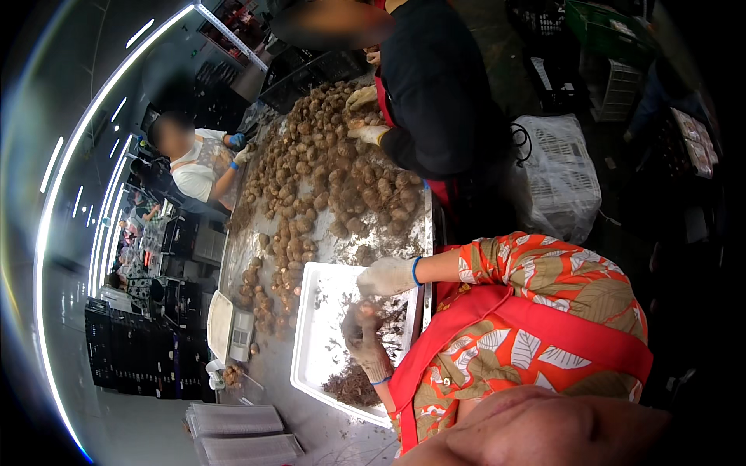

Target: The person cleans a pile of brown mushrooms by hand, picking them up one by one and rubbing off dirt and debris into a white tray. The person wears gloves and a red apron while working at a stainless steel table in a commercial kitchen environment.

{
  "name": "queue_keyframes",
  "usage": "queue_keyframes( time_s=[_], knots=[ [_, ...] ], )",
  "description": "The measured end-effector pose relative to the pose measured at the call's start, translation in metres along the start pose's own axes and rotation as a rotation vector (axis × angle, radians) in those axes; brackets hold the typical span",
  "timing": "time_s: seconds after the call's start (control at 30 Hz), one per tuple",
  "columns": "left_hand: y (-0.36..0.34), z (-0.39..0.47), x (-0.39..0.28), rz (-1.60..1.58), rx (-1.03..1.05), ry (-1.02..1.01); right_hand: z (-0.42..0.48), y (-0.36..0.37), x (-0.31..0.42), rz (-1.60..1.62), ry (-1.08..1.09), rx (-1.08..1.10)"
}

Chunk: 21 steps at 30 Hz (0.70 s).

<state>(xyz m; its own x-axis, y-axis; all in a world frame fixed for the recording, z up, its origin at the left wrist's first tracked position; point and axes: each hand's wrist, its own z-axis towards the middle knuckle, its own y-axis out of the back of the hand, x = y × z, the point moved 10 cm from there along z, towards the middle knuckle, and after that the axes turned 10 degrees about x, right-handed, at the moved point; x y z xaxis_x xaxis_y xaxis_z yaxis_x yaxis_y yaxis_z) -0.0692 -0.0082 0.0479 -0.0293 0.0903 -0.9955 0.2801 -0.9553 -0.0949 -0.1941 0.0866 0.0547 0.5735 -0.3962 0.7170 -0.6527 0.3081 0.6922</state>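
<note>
My left hand, in a soiled knit work glove, grips a dark, soil-covered tuber, likely taro, with a pinkish end. Just above it in the picture is my right hand, also gloved, with a blue band at the wrist. Its fingers are curled and largely hidden, so I cannot tell whether it holds anything. Both hands are over a white plastic tub. Brown root fibres and scraps lie heaped at the tub's near corner, and dark crumbs are scattered across its bottom.
A large pile of tubers spreads over the metal table. Beside the tub are a scale and stacked clear plastic trays. One co-worker handles tubers on my side; another person stands opposite. A plastic-wrapped crate stands behind.
</note>
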Motion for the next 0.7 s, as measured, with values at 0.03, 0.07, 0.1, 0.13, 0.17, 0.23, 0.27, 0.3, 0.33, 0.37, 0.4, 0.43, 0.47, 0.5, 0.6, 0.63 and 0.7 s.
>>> queue_keyframes(
  time_s=[0.03,0.07,0.1,0.13,0.17,0.23,0.27,0.3,0.33,0.37,0.4,0.43,0.47,0.5,0.6,0.63,0.7],
  knots=[
    [0.002,0.002,0.002,-0.014,-0.008,0.018,-0.003,0.007,0.007,0.1,0.091,-0.039],
    [0.003,0.005,0.004,-0.027,-0.016,0.036,-0.008,0.015,0.013,0.2,0.183,-0.079],
    [0.005,0.004,0.006,-0.004,-0.004,0.032,-0.017,0.025,0.025,0.299,0.278,-0.116],
    [0.008,0.004,0.008,0.019,0.008,0.028,-0.022,0.026,0.04,0.405,0.377,-0.039],
    [0.008,0.003,0.009,0.042,0.02,0.023,-0.022,0.025,0.043,0.344,0.384,-0.049],
    [0.007,0.008,0.001,0.059,-0.026,0.018,-0.019,0.026,0.05,0.226,0.396,-0.064],
    [0.007,0.01,-0.003,0.068,-0.052,0.016,-0.018,0.027,0.047,0.254,0.342,-0.073],
    [0.01,0.013,0.004,-0.013,-0.05,0.022,-0.022,0.03,0.047,0.243,0.348,-0.114],
    [0.018,0.018,0.015,-0.091,-0.058,0.028,-0.024,0.031,0.048,0.233,0.361,-0.149],
    [0.023,0.02,0.023,-0.169,-0.066,0.033,-0.025,0.031,0.048,0.224,0.374,-0.183],
    [0.02,0.02,0.018,-0.207,-0.065,-0.007,-0.024,0.029,0.047,0.206,0.385,-0.216],
    [0.022,0.021,0.019,-0.209,-0.07,0.003,-0.021,0.026,0.044,0.188,0.395,-0.249],
    [0.025,0.023,0.021,-0.21,-0.076,0.012,-0.02,0.023,0.043,0.169,0.406,-0.281],
    [0.026,0.025,0.022,-0.213,-0.086,0.023,-0.017,0.023,0.043,0.138,0.382,-0.283],
    [0.022,0.022,0.017,-0.313,-0.136,-0.005,-0.012,0.022,0.048,-0.029,0.348,-0.337],
    [0.021,0.02,0.015,-0.283,-0.156,-0.015,-0.01,0.019,0.05,-0.132,0.361,-0.387],
    [0.021,0.016,0.01,-0.218,-0.202,-0.036,-0.006,0.012,0.055,-0.285,0.353,-0.422]
  ],
)
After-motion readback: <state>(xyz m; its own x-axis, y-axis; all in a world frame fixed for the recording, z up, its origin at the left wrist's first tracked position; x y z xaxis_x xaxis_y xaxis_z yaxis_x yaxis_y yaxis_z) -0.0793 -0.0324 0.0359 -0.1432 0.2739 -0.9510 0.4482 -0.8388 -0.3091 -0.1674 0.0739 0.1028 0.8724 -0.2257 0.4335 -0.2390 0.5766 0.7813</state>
